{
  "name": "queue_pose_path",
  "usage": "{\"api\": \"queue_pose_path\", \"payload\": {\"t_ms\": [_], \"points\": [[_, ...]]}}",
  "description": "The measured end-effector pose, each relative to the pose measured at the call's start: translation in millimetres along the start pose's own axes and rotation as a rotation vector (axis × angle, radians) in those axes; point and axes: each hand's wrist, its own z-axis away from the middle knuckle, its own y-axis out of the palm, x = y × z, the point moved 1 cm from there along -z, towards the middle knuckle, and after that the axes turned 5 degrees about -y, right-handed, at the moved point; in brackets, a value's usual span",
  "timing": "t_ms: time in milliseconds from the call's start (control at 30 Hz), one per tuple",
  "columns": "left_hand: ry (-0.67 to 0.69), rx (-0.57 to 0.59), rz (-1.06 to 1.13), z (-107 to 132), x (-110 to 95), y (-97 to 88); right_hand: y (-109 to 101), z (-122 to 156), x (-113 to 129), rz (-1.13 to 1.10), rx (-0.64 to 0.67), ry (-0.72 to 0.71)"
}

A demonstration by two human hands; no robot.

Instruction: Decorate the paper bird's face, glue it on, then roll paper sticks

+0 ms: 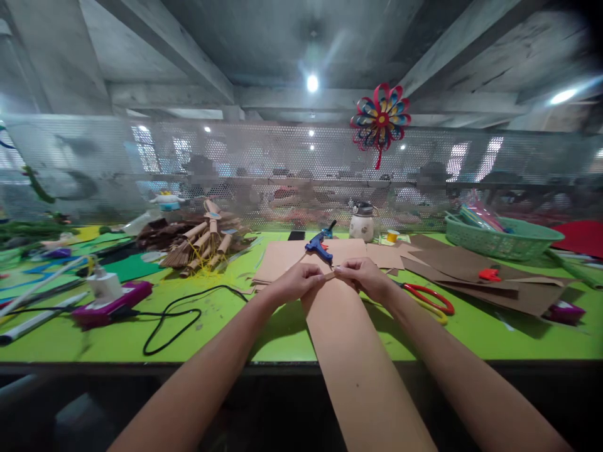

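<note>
A long strip of tan kraft paper (358,358) runs from the table over its front edge toward me. My left hand (301,282) pinches the left corner of its far end. My right hand (365,276) pinches the right side of that same end, where the edge looks folded or rolled over. Just beyond my fingers lies a blue glue gun (319,247) on a stack of tan paper sheets (277,260). Red-and-yellow-handled scissors (431,298) rest to the right of my right hand, their blades partly hidden.
A purple power strip (113,304) with a black cable (198,307) sits left. Rolled paper pieces (207,242) are piled behind it. Brown sheets (499,276) and a green basket (509,242) lie right. A jar (362,225) stands at the back, before a perforated metal screen (282,144).
</note>
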Motion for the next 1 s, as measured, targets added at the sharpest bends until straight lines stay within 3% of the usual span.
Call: {"api": "queue_pose_path", "payload": {"t_ms": [367, 1000], "points": [[0.180, -0.248, -0.364, 2.1, -2.4, 2.1, -3.7, 0.8, 3.2, 0.065, 0.022, -0.095], [0.200, -0.210, -0.389, 3.8, -4.3, 3.1, -1.5, 2.3, 3.6, 0.188, -0.030, -0.132]]}}
